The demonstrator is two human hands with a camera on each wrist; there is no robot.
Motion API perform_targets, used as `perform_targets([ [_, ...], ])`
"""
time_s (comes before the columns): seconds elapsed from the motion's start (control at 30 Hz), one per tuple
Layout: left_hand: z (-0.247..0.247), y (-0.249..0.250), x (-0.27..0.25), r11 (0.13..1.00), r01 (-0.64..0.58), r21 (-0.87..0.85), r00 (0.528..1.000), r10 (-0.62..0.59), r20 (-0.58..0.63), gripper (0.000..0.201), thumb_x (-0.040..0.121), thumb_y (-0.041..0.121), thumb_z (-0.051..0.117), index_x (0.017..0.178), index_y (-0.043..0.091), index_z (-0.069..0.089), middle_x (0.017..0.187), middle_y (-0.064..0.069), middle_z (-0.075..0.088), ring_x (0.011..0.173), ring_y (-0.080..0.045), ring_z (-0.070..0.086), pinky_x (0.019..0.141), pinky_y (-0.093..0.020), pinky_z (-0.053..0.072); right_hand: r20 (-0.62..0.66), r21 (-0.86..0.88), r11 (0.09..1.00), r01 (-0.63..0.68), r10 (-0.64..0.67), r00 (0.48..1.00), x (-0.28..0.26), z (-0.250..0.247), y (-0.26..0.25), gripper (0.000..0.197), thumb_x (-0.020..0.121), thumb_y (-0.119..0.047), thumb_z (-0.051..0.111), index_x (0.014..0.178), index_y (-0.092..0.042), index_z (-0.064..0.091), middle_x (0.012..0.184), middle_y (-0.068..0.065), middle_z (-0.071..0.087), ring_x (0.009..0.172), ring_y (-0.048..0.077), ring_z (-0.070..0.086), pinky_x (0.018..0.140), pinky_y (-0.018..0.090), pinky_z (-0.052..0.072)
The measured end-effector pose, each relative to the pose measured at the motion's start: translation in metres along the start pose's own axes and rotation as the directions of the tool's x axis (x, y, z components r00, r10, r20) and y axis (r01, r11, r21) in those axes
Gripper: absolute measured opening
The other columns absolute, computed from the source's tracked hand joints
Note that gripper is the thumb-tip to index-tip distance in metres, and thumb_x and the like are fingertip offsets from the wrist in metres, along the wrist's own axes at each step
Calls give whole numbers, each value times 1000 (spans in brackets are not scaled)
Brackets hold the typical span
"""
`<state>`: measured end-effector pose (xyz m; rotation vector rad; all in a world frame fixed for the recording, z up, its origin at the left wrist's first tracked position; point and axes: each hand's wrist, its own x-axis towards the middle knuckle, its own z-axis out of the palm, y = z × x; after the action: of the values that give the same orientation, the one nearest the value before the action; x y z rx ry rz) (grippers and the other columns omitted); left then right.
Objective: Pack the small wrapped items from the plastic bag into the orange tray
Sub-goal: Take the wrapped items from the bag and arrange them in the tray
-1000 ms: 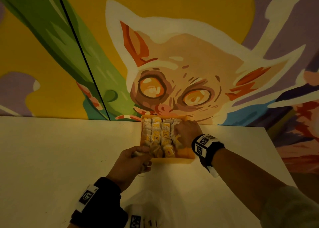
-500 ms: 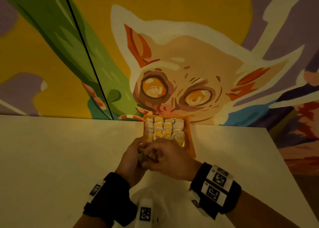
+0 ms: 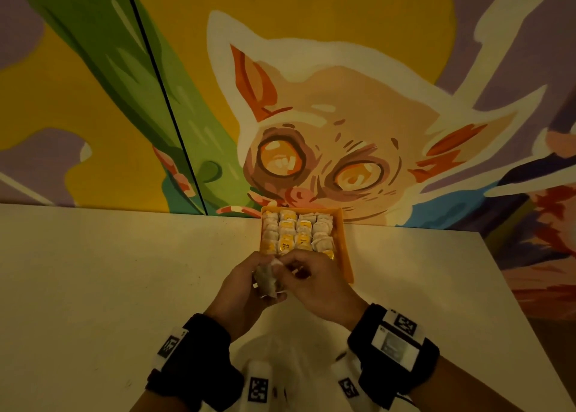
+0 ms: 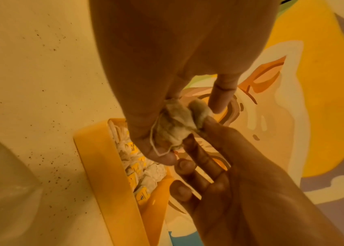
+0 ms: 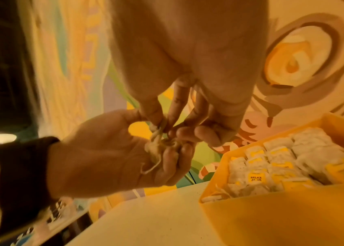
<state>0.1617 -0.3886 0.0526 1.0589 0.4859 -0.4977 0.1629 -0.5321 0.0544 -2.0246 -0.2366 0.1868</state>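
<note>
While both hands are meeting just in front of the orange tray (image 3: pixel 346 249), the left hand (image 3: pixel 240 290) is curling its fingers around a small clump of pale wrapped items (image 3: pixel 265 279), cradling them against the palm with the thumb closing over the top. In the left wrist view the bundle (image 4: pixel 177 126) is sitting between thumb and fingertips, a thin string looping off it across the thumb. The right hand (image 3: pixel 318 283) is reaching into that clump from the tray side, its thumb and first fingers coming together in a pinch on one piece of it, while its remaining fingers are hanging loosely bent and touching nothing that can be made out. In the right wrist view the pinching fingertips (image 5: pixel 162 123) are pulling at strands of string and paper above the left palm (image 5: pixel 103 158).

Neither hand is touching the tray. It is resting on the pale table (image 3: pixel 93 287), its far end against the painted wall (image 3: pixel 311 68), and it is holding neat rows of wrapped items (image 3: pixel 296 230) with yellow tags, one tag reading RELAX. These rows are filling the part of the tray nearest the wall, while the end nearest the hands is showing some bare orange floor in the wrist views. On the side of the hands away from the tray, between the two wrists, the clear plastic bag (image 3: pixel 290 358) is lying crumpled on the table.
</note>
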Motion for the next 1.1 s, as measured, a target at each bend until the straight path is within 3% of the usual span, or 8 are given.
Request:
perform_targets([
  [0.27,-8,-3,-1,981,-106,161,993,97,62,24,88,13,64,105,-5,64,86,-16,56,64,-19,51,57,-30,40,-1,150,983,-106,108,994,0,-13,10,21,97,-28,56,80,-35,66,70,-20,64,69,-1,58,64,16,43],
  [0.37,-10,-5,0,941,-188,282,982,185,37,15,89,9,64,92,-6,66,74,-15,44,63,-23,43,54,-30,38,-42,209,964,-165,177,983,-1,-15,11,10,93,-37,59,99,-32,66,86,-12,65,77,7,62,65,20,47],
  [0.5,-7,-2,0,862,-294,414,956,275,106,18,89,11,67,84,-7,65,57,-10,40,52,-19,34,47,-26,31,17,238,960,-146,146,989,-3,-15,13,51,75,-59,66,122,-44,53,109,-9,66,96,9,65,76,25,54],
  [0.63,-5,0,0,746,-380,547,922,354,158,15,88,18,68,83,4,72,52,-5,46,46,-12,37,47,-26,33,7,163,984,-70,70,998,0,-17,15,14,90,-24,67,101,-30,71,99,-11,70,91,6,64,72,21,48],
  [0.7,-7,0,2,711,-400,578,906,402,132,13,88,16,68,80,6,71,50,2,46,46,-10,38,49,-26,34,-44,170,982,-88,96,994,1,-17,18,18,90,-15,67,91,-33,72,92,-15,70,89,6,63,73,22,49],
  [0.93,-6,13,-2,275,-447,851,837,463,290,15,89,25,66,75,30,69,71,8,67,65,-7,57,54,-13,36,52,-219,962,162,-155,987,-7,-19,15,49,88,-21,69,128,-41,51,127,-17,53,118,5,47,100,25,41],
  [1.03,-3,20,-4,206,-462,862,826,455,333,9,88,26,68,86,20,74,78,3,70,68,-7,60,54,-9,37,64,-263,956,133,-120,991,-5,-20,8,39,90,-27,65,124,-42,53,109,-23,59,105,2,52,90,28,48],
  [1.1,-2,20,-5,228,-467,855,819,475,321,7,86,27,70,83,22,73,71,9,66,63,0,57,52,-7,37,21,-242,966,94,-92,996,-5,-23,6,29,91,-25,64,118,-35,60,98,-23,59,90,-8,53,77,11,44],
])
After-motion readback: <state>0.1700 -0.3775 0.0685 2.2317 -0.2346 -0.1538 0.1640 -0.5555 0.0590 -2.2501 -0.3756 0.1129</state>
